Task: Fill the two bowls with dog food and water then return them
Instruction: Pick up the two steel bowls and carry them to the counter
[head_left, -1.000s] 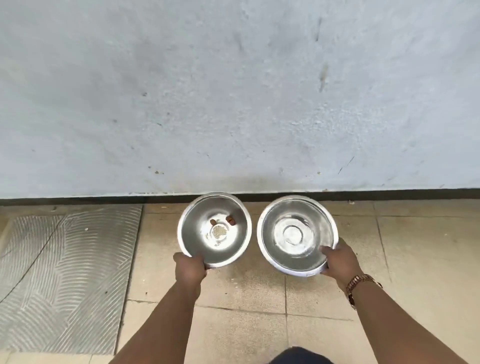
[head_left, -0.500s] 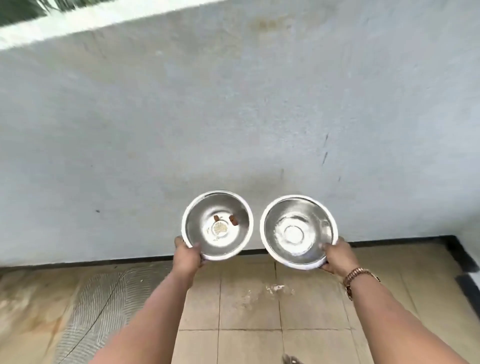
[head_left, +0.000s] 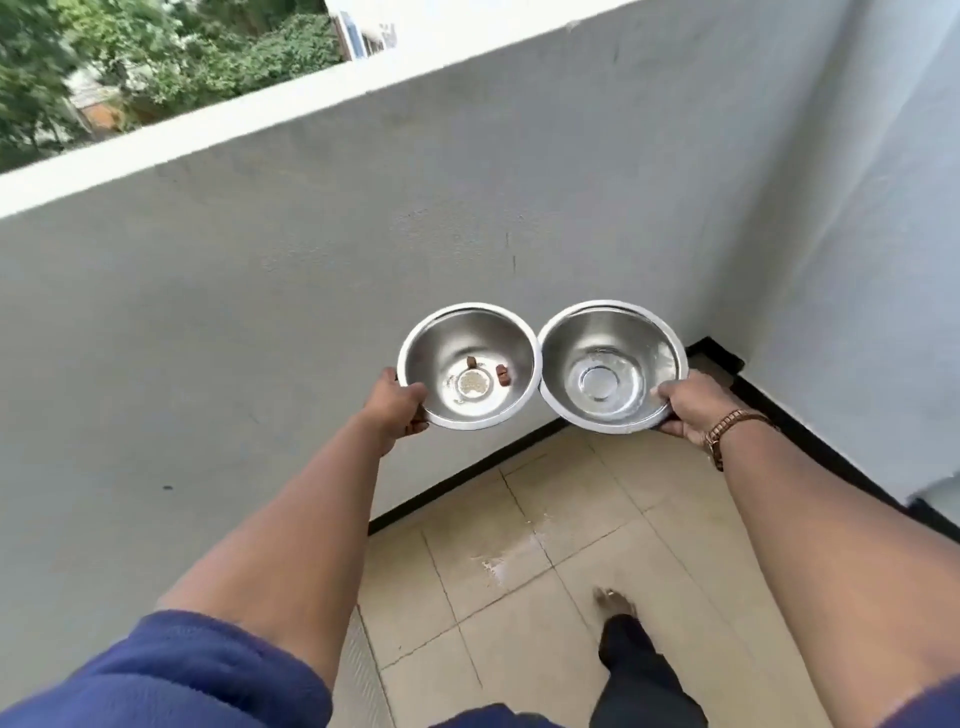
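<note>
Here, in the head view, a person stands on a tiled balcony floor (head_left: 545, 587) and holds two steel bowls out in front, level with each other and above the floor, neither resting on anything. The left hand (head_left: 397, 402) grips the near-left rim of the left bowl (head_left: 467, 338), thumb over the lip and the other fingers curled underneath. Inside that bowl lie two small brown pieces of kibble (head_left: 501, 375) beside the raised centre disc, which carries a pale crumbly residue. The right hand (head_left: 688, 402) grips the near-right rim of the right bowl (head_left: 613, 332) in the same manner, thumb on the lip and fingers below; this bowl holds no food, and its bottom looks shiny, possibly wet, though that cannot be told for certain. The two rims meet or nearly meet in the middle; whether they truly touch is unclear. A brown watch (head_left: 724, 431) sits on the right wrist. Blue sleeves (head_left: 171, 675) are pushed up on both arms. Behind the bowls runs a grey parapet wall (head_left: 234, 312) with a white top edge, meeting a second wall at the right in a corner with a black skirting strip along the floor. A wet patch (head_left: 511, 558) lies on the tiles near the middle of the floor. A bare foot (head_left: 615, 603) below a dark trouser leg stands on the tiles toward the near edge. Green trees (head_left: 156, 62) show beyond the wall at the upper left.
</note>
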